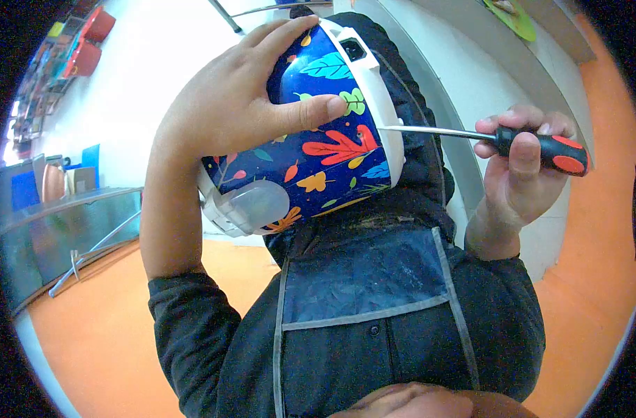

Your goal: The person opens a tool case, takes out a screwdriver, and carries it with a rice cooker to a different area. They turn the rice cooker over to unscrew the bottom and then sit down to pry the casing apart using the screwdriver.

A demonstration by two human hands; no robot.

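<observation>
A rice cooker (325, 150) with a dark blue, leaf-patterned body lies on its side above my lap. Its white base (387, 132) faces right, with a black power socket (353, 49) near the top, and a clear plastic cup (258, 207) sits at its lower left. My left hand (255, 104) spreads over the body and grips it, thumb pointing toward the base. A black-and-red screwdriver (541, 148) is held by the handle in my right hand (523, 164). Its shaft points left, and the tip meets the edge of the white base.
A dark apron (366, 279) covers my chest. At left stands a glass-sided table (74, 216) with metal legs, and red bins (88, 56) are farther back. Pale ledges (499, 90) run along the right, one bearing a green item (513, 17). The floor (576, 313) is orange.
</observation>
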